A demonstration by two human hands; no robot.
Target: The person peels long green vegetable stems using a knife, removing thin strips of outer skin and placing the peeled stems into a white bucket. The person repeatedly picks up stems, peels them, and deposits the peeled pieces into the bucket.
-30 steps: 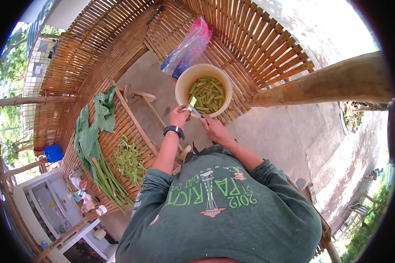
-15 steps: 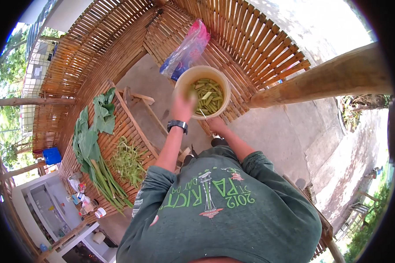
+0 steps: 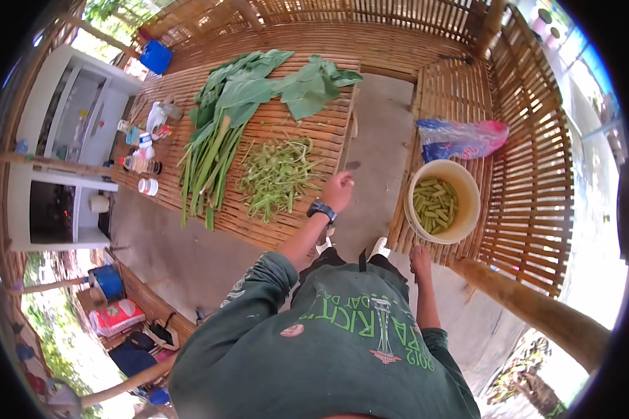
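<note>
My left hand (image 3: pixel 337 192), with a black watch (image 3: pixel 321 209) at its wrist, hangs beside the right edge of the bamboo table (image 3: pixel 189 181). Its fingers are loosely bent and nothing shows in them. Close to the near rim of a cream bucket (image 3: pixel 468 202), my right hand (image 3: pixel 420 260) is closed; what it grips is hidden. Cut green stalk pieces (image 3: pixel 435 206) lie inside the bucket. On the table, nearest my left hand, is a heap of pale green peelings (image 3: pixel 278 178). Long green stalks (image 3: pixel 213 164) with big leaves (image 3: pixel 248 94) lie behind and left of it.
The bucket stands on a slatted bamboo bench (image 3: pixel 454 91), with a pink and blue plastic bag (image 3: pixel 461 138) behind it. Bottles and a white-lidded jar (image 3: pixel 147 186) sit at the table's left end. A wooden post (image 3: pixel 531 307) slants at the right.
My left hand has left the bucket and moved left to the table's edge. My view has swung left. The thin pale strip seen earlier at my right hand no longer shows.
</note>
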